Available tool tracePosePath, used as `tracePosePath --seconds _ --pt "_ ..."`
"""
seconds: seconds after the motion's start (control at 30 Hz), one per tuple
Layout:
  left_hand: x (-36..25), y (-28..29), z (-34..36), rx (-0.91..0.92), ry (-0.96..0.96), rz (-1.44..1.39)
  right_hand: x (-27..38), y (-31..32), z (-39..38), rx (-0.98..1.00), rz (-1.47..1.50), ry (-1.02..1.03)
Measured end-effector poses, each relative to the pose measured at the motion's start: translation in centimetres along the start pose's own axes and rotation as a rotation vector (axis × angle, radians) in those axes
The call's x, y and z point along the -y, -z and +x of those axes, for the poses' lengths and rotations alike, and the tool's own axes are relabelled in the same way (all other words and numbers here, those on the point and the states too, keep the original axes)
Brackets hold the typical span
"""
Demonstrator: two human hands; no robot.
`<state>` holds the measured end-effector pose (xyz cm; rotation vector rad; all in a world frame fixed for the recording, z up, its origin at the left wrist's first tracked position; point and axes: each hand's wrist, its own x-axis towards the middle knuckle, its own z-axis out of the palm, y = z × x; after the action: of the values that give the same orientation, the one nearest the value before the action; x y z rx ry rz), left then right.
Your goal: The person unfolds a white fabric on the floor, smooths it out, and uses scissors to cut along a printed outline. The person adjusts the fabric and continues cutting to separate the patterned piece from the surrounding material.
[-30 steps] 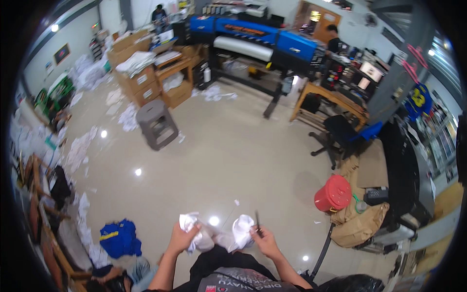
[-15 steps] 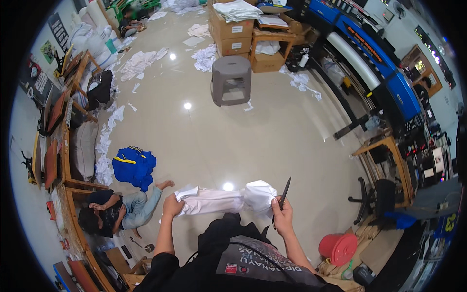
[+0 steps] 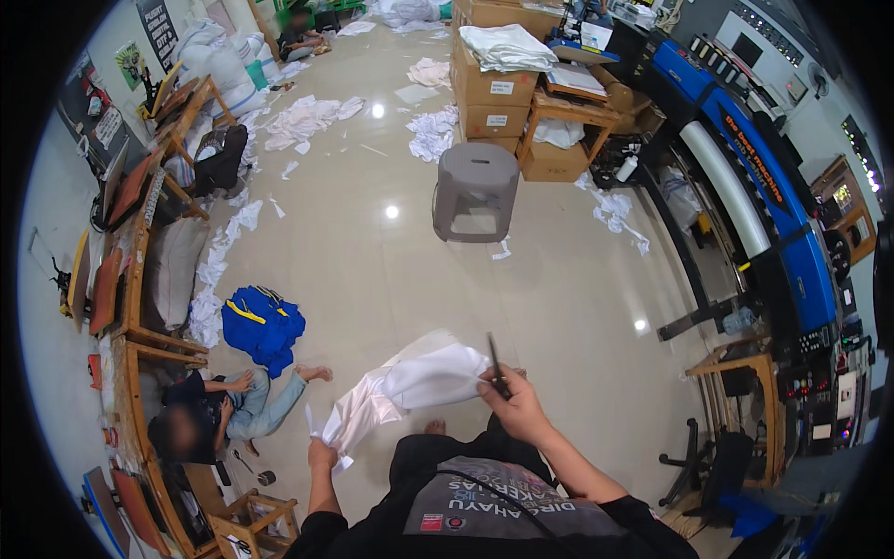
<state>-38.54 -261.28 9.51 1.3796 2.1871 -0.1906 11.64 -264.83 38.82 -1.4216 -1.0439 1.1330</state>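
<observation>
Head cam: L fingers [image 3: 321, 454] clamped on cloth [image 3: 372, 399], R fingers [image 3: 498, 395] ditto + blk tool [image 3: 494, 354]; box [image 3: 475, 86], contents hidden

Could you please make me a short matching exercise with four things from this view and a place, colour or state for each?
Things:
1. white cloth
2. dark pointed tool
3. stool
4. blue fabric heap

Descriptions:
A. grey, standing near the cardboard boxes
B. spanning from the left hand to the right hand
C. lying on the floor, with yellow showing on it
D. held in one hand only, its tip sticking up past the fingers

Right pairs: 1-B, 2-D, 3-A, 4-C
</observation>
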Motion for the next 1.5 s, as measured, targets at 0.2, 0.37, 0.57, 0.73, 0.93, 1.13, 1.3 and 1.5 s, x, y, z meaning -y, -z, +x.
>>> tracePosePath --seconds 0.2,0.37,0.57,0.73,0.93,1.13,1.3,1.5 --pt "-11.8 1.6 -5.7 -0.215 0.141 -0.045 -0.7 5.6 9.3 0.378 -0.068 0.043" --pt "-23.5 3.7 -10.0 -0.056 0.095 0.0 -1.2 8.0 14.3 0.597 -0.036 0.111" --pt "-23.3 -2.5 -11.9 -0.082 0.179 -0.152 0.4 10.3 20.5 0.643 -0.067 0.137" --pt "-27.4 -6.9 -8.4 -0.349 0.013 -0.264 -4.0 11.9 26.2 0.598 -0.057 0.253" --pt "-51.5 0.7 -1.1 -0.245 -0.599 -0.447 -1.0 15.7 31.4 0.618 -0.074 0.225" --pt "-67.0 3.4 0.6 -0.038 -0.951 -0.492 -0.3 16.9 35.6 0.548 -0.104 0.243" --pt "-71.3 2.4 -0.6 0.083 -1.031 -0.469 0.0 18.5 39.2 0.662 -0.008 0.252" --pt "-72.1 0.7 -1.2 0.141 -1.011 -0.424 12.0 28.2 39.7 0.499 0.091 0.146"
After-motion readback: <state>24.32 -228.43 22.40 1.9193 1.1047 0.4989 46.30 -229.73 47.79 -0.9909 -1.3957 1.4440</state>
